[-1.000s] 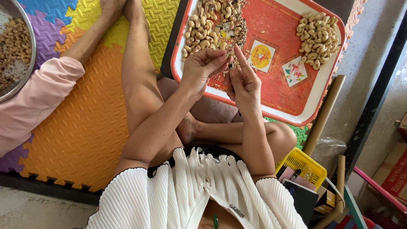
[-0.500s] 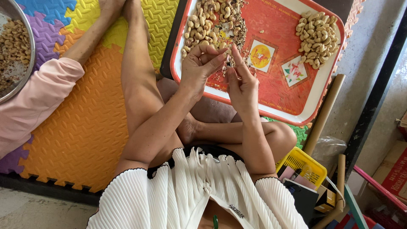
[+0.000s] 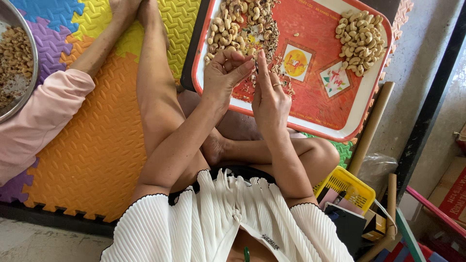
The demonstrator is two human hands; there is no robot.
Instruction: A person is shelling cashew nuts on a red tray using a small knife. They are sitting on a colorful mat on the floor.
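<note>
My left hand pinches a cashew nut at its fingertips, over the near edge of a red tray with a white rim. My right hand, a ring on one finger, presses against it with the index finger raised. It holds a small dark blade to the nut. A heap of unpeeled cashews with skin scraps lies just beyond my hands. A smaller pile of pale peeled cashews sits at the tray's far right corner.
I sit cross-legged on coloured foam mats. Another person's arm in a pink sleeve reaches in at the left, beside a metal bowl of nuts. A yellow basket, cardboard tubes and boxes crowd the right.
Both hands have lifted slightly toward the heap of cashews, the fingers shifting around the nut. The pink-sleeved arm has stayed put.
</note>
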